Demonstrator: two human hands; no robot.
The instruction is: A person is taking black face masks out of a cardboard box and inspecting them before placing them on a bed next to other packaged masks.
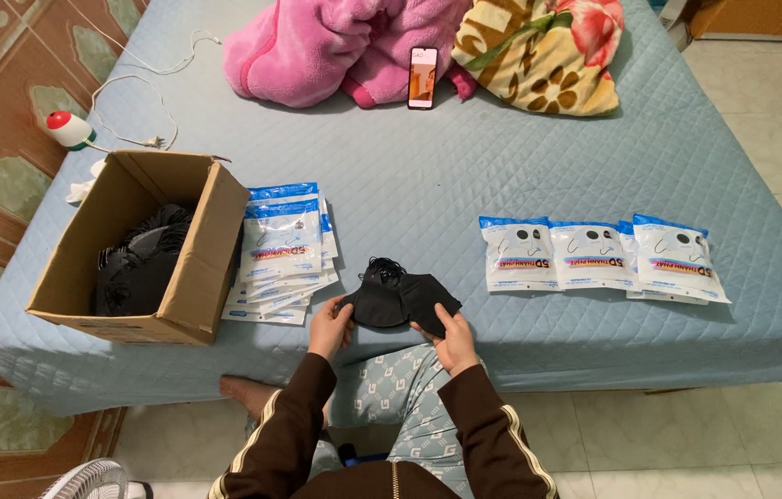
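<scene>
L hand (329,325) & R hand (453,340) both pinch the black masks (400,298) at the bed's (428,176) near edge. Box (183,277) w/ more black masks sits left, next to a pile of empty bags (282,249). Full bags (599,257) lie right.

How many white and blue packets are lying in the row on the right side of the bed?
3, side by side on the blue quilted bed: the left packet, the middle packet, the right packet. Edges overlap, so another may hide underneath.
</scene>
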